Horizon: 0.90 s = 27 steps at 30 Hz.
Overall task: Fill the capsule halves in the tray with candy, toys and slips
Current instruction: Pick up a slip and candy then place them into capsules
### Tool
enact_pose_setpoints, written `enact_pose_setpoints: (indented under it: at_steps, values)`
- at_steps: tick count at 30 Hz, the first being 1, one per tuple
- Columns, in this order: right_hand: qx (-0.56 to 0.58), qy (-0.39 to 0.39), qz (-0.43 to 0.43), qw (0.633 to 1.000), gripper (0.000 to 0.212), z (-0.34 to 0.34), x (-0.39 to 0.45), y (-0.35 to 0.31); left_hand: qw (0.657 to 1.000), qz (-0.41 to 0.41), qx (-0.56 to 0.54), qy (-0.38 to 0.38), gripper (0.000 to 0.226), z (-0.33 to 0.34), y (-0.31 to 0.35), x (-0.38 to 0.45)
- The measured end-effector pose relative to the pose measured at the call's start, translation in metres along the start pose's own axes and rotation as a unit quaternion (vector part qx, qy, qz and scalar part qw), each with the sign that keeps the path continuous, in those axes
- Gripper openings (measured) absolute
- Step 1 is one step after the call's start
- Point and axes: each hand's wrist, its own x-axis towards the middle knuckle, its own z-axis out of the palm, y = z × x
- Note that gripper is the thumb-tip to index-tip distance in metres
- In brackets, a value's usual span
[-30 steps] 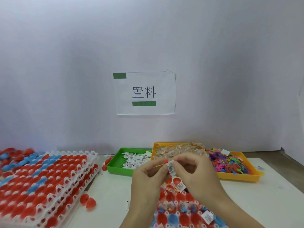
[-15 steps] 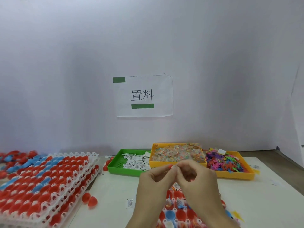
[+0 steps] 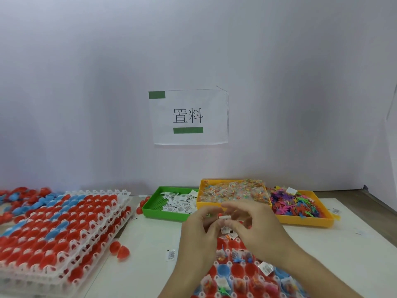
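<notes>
Both hands meet above the far end of the tray of red and blue capsule halves (image 3: 240, 274) at the bottom centre. My left hand (image 3: 198, 237) and my right hand (image 3: 255, 226) pinch a small white paper slip (image 3: 224, 217) between their fingertips. Many halves in this tray hold candy packets, small toys and slips. Behind the hands stand a green tray of white slips (image 3: 171, 201), an orange tray of wrapped candy (image 3: 233, 193) and an orange tray of colourful plastic toys (image 3: 298, 206).
Stacked white trays of red and blue capsule halves (image 3: 55, 229) fill the left side. Loose red halves (image 3: 119, 250) and a stray slip (image 3: 171, 254) lie on the white table between the stack and my hands. A paper sign (image 3: 189, 117) hangs on the wall.
The view has tilted down a little. My hands stay together, still working a slip between the fingertips; the slip now shows as a small white strip.
</notes>
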Motion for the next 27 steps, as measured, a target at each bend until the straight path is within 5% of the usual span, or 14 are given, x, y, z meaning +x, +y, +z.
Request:
enact_pose_setpoints:
  at_steps: [11,27]
  values:
    - [-0.077,-0.254,0.043,0.963,0.016,-0.017,0.03,-0.006,0.987,0.031,0.127,-0.09,0.028,-0.02,-0.021,-0.003]
    - [-0.046,-0.249,0.072,0.965,0.003,-0.017,-0.011,0.01,0.987,-0.04,-0.006,-0.153,0.014,-0.002,-0.045,-0.041]
